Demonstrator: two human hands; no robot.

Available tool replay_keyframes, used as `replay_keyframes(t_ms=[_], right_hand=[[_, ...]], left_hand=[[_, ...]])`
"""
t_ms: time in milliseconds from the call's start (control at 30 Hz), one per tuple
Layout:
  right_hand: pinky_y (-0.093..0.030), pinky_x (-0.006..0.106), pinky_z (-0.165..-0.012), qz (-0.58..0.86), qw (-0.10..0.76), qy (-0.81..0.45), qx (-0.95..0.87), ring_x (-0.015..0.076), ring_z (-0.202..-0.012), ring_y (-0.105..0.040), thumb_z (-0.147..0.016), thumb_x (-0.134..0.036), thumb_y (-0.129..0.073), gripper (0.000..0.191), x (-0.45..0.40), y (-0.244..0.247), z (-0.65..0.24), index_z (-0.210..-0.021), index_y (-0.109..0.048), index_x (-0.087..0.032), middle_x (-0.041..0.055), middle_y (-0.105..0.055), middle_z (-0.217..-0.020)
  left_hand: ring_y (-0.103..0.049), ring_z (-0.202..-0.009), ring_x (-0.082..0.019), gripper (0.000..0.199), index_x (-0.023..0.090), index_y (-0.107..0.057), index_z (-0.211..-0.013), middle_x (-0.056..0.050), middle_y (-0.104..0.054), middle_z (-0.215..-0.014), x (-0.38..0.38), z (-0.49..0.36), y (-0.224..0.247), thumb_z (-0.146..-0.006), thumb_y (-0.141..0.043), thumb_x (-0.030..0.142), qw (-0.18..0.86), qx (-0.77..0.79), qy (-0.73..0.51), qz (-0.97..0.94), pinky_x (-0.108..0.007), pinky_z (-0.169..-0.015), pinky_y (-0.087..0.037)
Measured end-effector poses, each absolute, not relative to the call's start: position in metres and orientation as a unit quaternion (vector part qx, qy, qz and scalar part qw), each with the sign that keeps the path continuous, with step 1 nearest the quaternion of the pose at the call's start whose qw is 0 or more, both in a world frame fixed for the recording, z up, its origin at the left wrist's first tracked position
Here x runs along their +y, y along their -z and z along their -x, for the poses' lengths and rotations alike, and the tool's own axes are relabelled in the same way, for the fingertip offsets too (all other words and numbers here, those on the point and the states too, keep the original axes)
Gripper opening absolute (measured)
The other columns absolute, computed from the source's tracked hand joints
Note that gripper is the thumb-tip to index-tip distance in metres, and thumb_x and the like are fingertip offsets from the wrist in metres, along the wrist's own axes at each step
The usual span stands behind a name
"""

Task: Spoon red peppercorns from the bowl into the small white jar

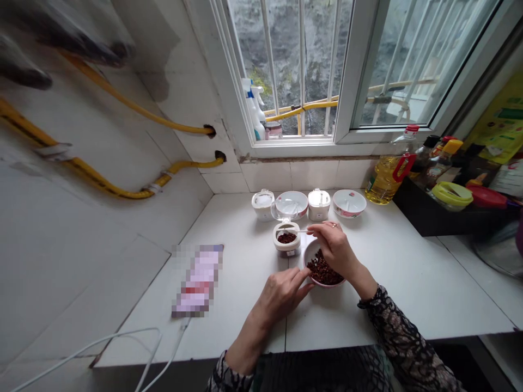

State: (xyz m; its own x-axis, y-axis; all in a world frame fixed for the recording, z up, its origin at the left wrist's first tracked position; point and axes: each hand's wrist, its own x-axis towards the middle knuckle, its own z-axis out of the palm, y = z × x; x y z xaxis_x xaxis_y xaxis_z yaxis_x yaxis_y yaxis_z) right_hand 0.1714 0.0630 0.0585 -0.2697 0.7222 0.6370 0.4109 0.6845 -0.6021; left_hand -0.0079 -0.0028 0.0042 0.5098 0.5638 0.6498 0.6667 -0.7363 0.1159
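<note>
My right hand (333, 247) pinches the handle of a small white spoon (301, 231), whose end reaches over the mouth of an open seasoning jar (280, 248). Dark red-brown dried bits, like peppercorns, show inside the jar, and its clear lid stands raised at the back. Just right of the jar is a bowl (309, 252) with more of the same dark peppercorns (324, 271). With thumb and fingers my left hand (280, 294) grips the bowl's near-left rim. Part of the bowl is hidden under my right hand.
Behind stand two lidded white jars (263, 206) (319, 204) and two white bowls (291, 203) (350, 203). An oil bottle (384, 177) is at the back right, beside a black rack (420, 212) of condiments. At left lies a blurred pinkish object (200, 280) with a white cable (175, 343).
</note>
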Motion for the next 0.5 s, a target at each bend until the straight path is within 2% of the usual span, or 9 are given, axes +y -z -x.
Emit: replay_keyframes(t_ms=[100,267,500], right_hand=[[-0.044,0.043,-0.094,0.328,0.458,-0.099,-0.820,0.0204,-0.078,-0.067,-0.093,-0.011,-0.046,0.022,0.062,-0.060,-0.173,-0.099,-0.065,-0.020,0.0055,-0.076,-0.087],[-0.047,0.038,-0.086,0.380,0.495,-0.107,-0.774,0.0204,-0.075,-0.065,-0.090,-0.013,-0.048,0.017,0.063,-0.065,-0.197,-0.086,-0.063,-0.022,0.0013,-0.071,-0.071],[-0.044,0.037,-0.088,0.378,0.346,-0.147,-0.846,0.0173,-0.066,-0.058,-0.080,-0.010,-0.046,0.022,0.065,-0.058,-0.208,-0.068,-0.060,-0.022,0.0000,-0.067,-0.066]], left_hand=[[-0.060,-0.056,-0.014,0.021,0.017,-0.059,-0.101,0.000,-0.062,-0.069,-0.003,0.008,-0.004,-0.103,-0.045,0.034,0.076,-0.359,0.340,0.866,-0.024,-0.049,-0.045],[-0.060,-0.056,-0.013,0.020,0.017,-0.059,-0.100,0.001,-0.061,-0.068,-0.003,0.007,-0.005,-0.103,-0.046,0.033,0.075,-0.359,0.338,0.867,-0.023,-0.049,-0.044],[-0.059,-0.055,-0.014,0.026,0.017,-0.057,-0.103,0.000,-0.061,-0.069,-0.003,0.007,-0.008,-0.106,-0.038,0.035,0.076,-0.352,0.344,0.867,-0.025,-0.048,-0.043]])
